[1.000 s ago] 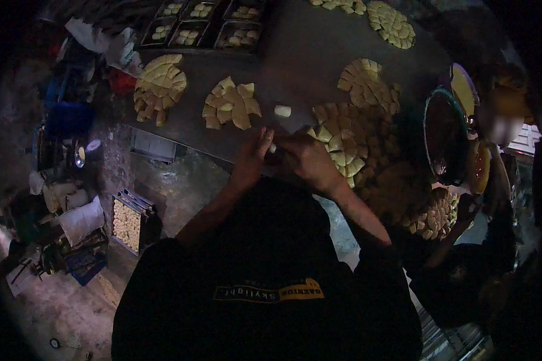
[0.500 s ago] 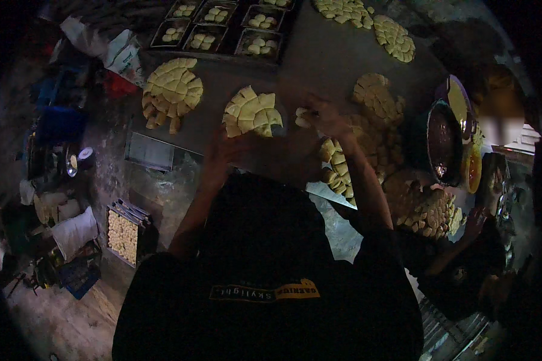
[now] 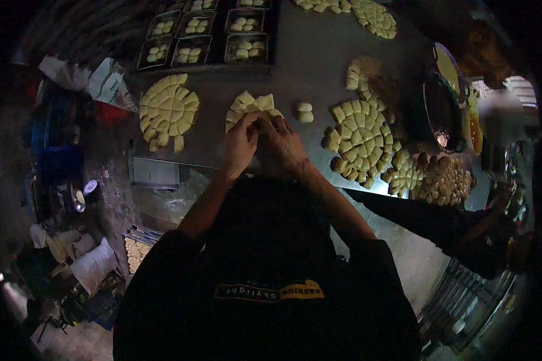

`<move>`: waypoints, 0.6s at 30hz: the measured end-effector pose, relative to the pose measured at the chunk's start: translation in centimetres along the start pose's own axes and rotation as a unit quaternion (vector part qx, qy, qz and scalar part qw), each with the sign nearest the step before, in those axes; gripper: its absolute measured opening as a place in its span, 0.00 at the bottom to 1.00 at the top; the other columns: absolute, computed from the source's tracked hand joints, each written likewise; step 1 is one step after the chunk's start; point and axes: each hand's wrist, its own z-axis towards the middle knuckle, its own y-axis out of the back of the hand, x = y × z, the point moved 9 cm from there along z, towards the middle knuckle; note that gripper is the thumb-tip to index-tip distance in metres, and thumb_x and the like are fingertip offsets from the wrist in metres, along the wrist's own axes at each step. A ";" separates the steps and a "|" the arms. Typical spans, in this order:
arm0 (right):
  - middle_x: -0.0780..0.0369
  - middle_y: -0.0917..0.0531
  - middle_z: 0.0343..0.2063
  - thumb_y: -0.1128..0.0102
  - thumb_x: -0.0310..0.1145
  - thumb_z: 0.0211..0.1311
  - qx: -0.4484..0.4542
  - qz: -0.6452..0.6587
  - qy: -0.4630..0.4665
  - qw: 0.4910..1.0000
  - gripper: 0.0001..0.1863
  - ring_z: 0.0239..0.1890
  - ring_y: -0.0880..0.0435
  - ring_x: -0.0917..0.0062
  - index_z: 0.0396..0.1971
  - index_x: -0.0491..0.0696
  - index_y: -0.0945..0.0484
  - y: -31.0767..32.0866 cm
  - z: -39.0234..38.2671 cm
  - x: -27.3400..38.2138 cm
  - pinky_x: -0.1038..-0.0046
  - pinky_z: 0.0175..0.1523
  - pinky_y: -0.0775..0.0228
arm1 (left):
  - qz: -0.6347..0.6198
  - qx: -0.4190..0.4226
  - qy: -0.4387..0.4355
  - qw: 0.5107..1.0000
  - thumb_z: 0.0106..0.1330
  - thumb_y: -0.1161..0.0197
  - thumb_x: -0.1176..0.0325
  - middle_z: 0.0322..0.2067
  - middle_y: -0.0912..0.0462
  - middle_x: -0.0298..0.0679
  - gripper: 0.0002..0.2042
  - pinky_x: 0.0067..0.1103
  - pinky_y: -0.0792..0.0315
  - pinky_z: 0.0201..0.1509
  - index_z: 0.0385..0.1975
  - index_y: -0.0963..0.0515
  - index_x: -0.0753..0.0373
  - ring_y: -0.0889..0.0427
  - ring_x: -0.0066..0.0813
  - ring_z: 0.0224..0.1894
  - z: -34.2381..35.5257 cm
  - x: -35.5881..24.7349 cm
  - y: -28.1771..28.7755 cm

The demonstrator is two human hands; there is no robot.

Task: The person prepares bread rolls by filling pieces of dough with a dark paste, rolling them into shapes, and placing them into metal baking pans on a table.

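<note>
My left hand (image 3: 239, 144) and my right hand (image 3: 281, 143) meet fingertip to fingertip at the near edge of a small fan of pale yellow dough pieces (image 3: 250, 103) on the grey metal table (image 3: 310, 66). Both hands' fingers are curled together and appear to pinch one dough piece between them; the hands hide most of it. Two small dough balls (image 3: 304, 112) lie just right of my right hand. A round cluster of dough pieces (image 3: 168, 111) lies to the left and a larger round cluster (image 3: 361, 135) to the right.
Dark trays of dough (image 3: 205, 36) stand along the table's far edge, with more dough clusters (image 3: 373, 18) at the far right and browner pieces (image 3: 445, 180) near right. A dark round pan (image 3: 442, 111) sits at the right. Another person's dark sleeve (image 3: 427, 216) reaches in. Bags and clutter (image 3: 93, 265) cover the floor at left.
My hands, joined a second ago, came apart as the right one reached toward a small dough piece. Now they are joined again at the fan of dough pieces.
</note>
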 end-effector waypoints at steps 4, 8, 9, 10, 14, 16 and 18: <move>0.51 0.19 0.48 0.34 0.31 0.51 0.120 0.146 -0.112 0.976 0.27 0.54 0.21 0.59 0.54 0.43 0.25 -1.3 0.1 -3.4 0.63 0.53 0.24 | 0.093 0.055 0.006 0.994 0.60 0.39 0.81 0.47 0.19 0.44 0.18 0.32 0.24 0.49 0.50 0.24 0.59 0.18 0.42 0.47 0.0 0.6 -2.2; 0.57 0.19 0.50 0.34 0.29 0.59 0.208 0.335 -0.249 0.884 0.17 0.51 0.18 0.72 0.47 0.40 0.21 -0.8 -6.2 -6.1 0.68 0.52 0.24 | 0.091 0.057 -0.012 0.994 0.61 0.40 0.79 0.46 0.20 0.45 0.18 0.33 0.24 0.49 0.51 0.23 0.56 0.19 0.47 0.46 -0.2 2.4 -3.3; 0.58 0.20 0.50 0.34 0.27 0.58 0.157 0.408 -0.238 0.867 0.17 0.50 0.19 0.73 0.48 0.40 0.21 0.7 -7.5 -6.1 0.68 0.52 0.23 | 0.100 0.069 -0.008 0.993 0.61 0.39 0.79 0.46 0.19 0.45 0.18 0.31 0.25 0.51 0.51 0.23 0.58 0.18 0.44 0.47 -0.1 1.8 -3.7; 0.58 0.20 0.50 0.33 0.25 0.58 0.107 0.477 -0.228 0.842 0.17 0.50 0.19 0.74 0.48 0.40 0.21 2.2 -8.9 -6.0 0.69 0.51 0.23 | 0.107 0.081 -0.001 0.991 0.61 0.38 0.79 0.45 0.18 0.44 0.18 0.30 0.25 0.53 0.51 0.24 0.59 0.18 0.42 0.48 0.1 0.2 -3.8; 0.60 0.17 0.45 0.30 0.22 0.55 -0.099 0.473 -0.194 0.854 0.19 0.48 0.18 0.74 0.48 0.40 0.20 10.1 -9.9 -4.8 0.72 0.48 0.23 | -0.280 0.135 0.176 0.934 0.65 0.37 0.78 0.46 0.17 0.41 0.12 0.24 0.25 0.56 0.48 0.22 0.66 0.18 0.30 0.51 -1.4 -5.1 -7.1; 0.60 0.17 0.44 0.31 0.18 0.53 -0.152 0.372 -0.217 0.889 0.19 0.47 0.17 0.72 0.47 0.44 0.18 12.3 -10.4 -5.1 0.74 0.50 0.23 | -0.361 0.122 0.174 0.908 0.66 0.35 0.74 0.47 0.18 0.41 0.12 0.23 0.26 0.57 0.48 0.22 0.69 0.19 0.27 0.51 -1.9 -8.9 -8.7; 0.60 0.16 0.43 0.29 0.20 0.52 -0.179 0.219 -0.214 0.935 0.19 0.46 0.17 0.70 0.46 0.46 0.17 15.9 -10.0 -4.2 0.74 0.52 0.22 | -0.406 0.109 0.161 0.893 0.67 0.34 0.72 0.47 0.18 0.41 0.14 0.22 0.26 0.57 0.49 0.23 0.69 0.19 0.25 0.50 -1.4 -11.5 -9.8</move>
